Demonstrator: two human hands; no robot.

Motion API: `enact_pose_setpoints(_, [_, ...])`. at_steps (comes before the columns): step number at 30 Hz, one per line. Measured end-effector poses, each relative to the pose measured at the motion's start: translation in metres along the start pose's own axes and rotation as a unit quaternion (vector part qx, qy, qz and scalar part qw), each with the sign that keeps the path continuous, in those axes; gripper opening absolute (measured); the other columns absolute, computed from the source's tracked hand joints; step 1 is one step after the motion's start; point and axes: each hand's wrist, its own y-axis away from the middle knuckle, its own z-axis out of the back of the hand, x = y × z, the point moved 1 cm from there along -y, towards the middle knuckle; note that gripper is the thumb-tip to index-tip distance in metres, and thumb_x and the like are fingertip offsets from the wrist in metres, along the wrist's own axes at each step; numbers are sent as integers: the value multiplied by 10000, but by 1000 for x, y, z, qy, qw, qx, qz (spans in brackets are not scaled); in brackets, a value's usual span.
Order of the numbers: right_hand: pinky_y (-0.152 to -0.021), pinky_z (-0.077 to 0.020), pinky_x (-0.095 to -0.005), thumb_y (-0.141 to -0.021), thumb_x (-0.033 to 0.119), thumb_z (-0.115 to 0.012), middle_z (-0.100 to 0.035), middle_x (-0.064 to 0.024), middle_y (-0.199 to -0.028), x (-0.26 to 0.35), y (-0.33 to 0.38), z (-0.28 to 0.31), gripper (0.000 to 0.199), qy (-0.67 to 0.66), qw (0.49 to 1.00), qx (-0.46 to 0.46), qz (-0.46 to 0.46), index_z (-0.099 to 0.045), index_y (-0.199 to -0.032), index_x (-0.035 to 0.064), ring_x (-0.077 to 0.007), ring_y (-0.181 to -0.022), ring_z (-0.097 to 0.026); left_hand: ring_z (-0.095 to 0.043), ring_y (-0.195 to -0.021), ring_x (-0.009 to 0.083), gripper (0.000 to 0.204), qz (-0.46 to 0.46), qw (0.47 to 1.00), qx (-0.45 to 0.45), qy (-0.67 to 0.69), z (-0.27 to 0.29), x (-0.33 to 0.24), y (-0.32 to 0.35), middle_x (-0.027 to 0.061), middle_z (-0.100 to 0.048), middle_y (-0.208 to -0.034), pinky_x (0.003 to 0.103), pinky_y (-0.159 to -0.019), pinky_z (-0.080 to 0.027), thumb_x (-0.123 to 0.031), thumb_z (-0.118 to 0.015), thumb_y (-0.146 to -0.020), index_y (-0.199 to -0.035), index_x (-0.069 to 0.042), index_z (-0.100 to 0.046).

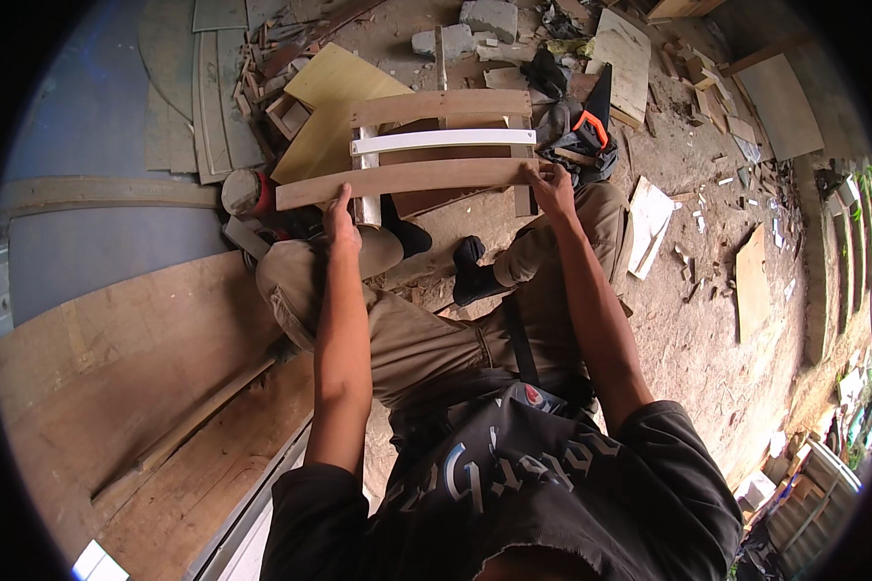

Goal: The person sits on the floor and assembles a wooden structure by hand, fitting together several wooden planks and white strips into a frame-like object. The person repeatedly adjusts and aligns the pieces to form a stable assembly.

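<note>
Two hands were on the same piece here, a slatted wooden frame point(443, 155) propped up just past the knees. Person was sitting with legs bent, khaki trousers point(407, 329), black shoes point(475, 271) tucked under the frame.

Left hand point(340, 221) sat at the lower edge of the nearest slat, a long curved brown strip point(407, 179), thumb pointing up against it and the other fingers curled behind, so it looked like a loose pinch on the wood rather than a full grab. Right hand point(552, 186) was at the other end of that same slat, fingers bent over the top edge where the slat met the right upright point(523, 165). Whether it was actually squeezing, couldn't tell, the fingertips were too small to read.

Just beyond the hands, a white slat point(443, 141) ran across the middle of the frame, and past that another brown curved slat point(441, 107) on top.

Further out behind the frame lay a yellowish board point(334, 92), and off past the right hand a black bag with an orange bit point(586, 131). Wood offcuts point(707, 87) were scattered all over the dirt floor beyond. Out to the side of the left hand, big plywood sheets point(116, 358) lay flat.
</note>
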Motion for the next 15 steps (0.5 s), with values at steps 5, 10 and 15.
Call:
enact_pose_setpoints(5, [-565,-454,-261,-852,376,-747,-661,-60,-753,-2,-1,-2,463,7,1000,-6,20,-640,-972,-58,-92,-656,-579,-575,-1035,177,488,-45,999,3,0,-2,11,-3,90,-643,-1145,321,-946,-424,-325,-783,-808,-1116,31,-653])
enact_pose_setpoints(10, [-581,-466,-264,-843,397,-750,-676,-86,-767,10,4,3,495,16,1000,2,-10,-643,-997,-61,-104,-677,-603,-574,-999,174,430,-14,999,-11,-30,-2,6,-3,93,-655,-1113,318,-925,-420,-308,-798,-799,-1041,27,-678])
enact_pose_setpoints(15, [-589,-472,-282,-817,417,-764,-668,-91,-746,20,6,8,503,39,999,1,-8,-651,-965,-50,-129,-662,-610,-567,-1014,167,429,-18,1000,-2,-13,-2,4,0,92,-657,-1104,321,-934,-416,-294,-802,-799,-1028,48,-680])
